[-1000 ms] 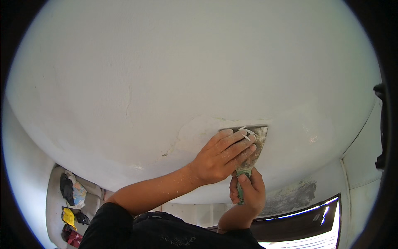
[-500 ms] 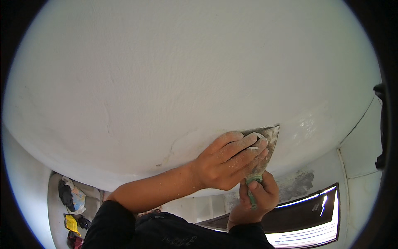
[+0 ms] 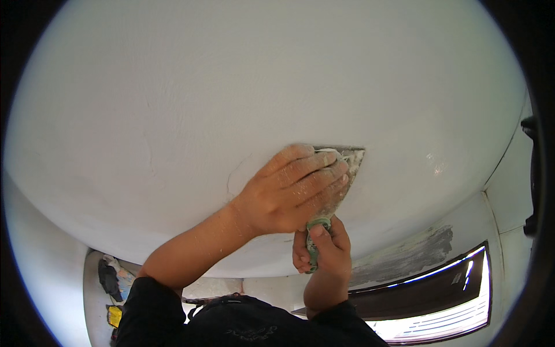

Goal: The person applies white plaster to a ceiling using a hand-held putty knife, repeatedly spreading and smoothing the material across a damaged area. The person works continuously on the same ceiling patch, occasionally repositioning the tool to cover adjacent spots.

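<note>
- Holding the green handle [image 3: 319, 222] of a scraper [image 3: 336, 200], wrapped tight in the right grip [image 3: 328, 247].
- Touching the blade [image 3: 354, 164] with the left grip [image 3: 286, 194], laid flat, not curled round it.
- Resting the scraper's top edge [image 3: 344, 147] on a big white wall [image 3: 277, 81].
- Showing white dust [image 3: 330, 157] on the left fingers [image 3: 303, 168].
- Can see a rough grey patch [image 3: 416, 254] above a bright opening [image 3: 436, 327], low right.

The scraper blade [image 3: 353, 159] is set against the plastered face [image 3: 260, 75]. The left hand [image 3: 283, 191] is laid over the blade; the handle [image 3: 313, 257], nearer, is enclosed by the right hand [image 3: 329, 246]. The forearms [image 3: 199, 248] are flanked by bundled articles [image 3: 108, 279] at left, a window [image 3: 425, 289] at right.
</note>
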The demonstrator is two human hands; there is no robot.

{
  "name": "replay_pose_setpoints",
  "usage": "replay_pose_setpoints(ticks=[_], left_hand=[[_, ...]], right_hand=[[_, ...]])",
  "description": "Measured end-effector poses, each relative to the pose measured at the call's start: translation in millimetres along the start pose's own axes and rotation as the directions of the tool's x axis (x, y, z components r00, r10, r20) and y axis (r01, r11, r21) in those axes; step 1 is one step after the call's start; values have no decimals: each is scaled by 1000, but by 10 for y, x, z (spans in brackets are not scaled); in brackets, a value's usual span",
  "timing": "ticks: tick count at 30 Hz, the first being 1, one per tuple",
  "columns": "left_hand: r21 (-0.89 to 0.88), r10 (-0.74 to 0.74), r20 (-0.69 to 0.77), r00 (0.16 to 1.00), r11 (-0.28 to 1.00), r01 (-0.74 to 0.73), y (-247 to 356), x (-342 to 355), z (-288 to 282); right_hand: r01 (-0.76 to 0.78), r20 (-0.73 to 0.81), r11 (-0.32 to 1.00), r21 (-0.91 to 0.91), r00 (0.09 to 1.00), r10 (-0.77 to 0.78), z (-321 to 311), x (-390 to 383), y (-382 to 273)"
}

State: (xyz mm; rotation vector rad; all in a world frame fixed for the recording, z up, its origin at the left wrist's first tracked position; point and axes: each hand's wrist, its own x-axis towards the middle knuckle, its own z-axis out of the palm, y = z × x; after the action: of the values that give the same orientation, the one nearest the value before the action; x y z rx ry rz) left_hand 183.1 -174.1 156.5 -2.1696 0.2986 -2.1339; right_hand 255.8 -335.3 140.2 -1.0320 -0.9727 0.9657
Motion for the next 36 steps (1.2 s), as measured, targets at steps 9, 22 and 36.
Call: replay_pose_setpoints(ticks=[9,22,36], left_hand=[[4,-45,109,993,999,45,318,56,17],[-2,-127,14,992,992,127,374,71,329],[4,-38,137,990,999,38,235,111,182]], right_hand=[[-58,-58,996,-67,997,54,-191,-250,-186],[-184,-109,887,-423,982,152,-434,-228,-738],[-113,-95,982,-154,991,99,-366,-194,-483]])
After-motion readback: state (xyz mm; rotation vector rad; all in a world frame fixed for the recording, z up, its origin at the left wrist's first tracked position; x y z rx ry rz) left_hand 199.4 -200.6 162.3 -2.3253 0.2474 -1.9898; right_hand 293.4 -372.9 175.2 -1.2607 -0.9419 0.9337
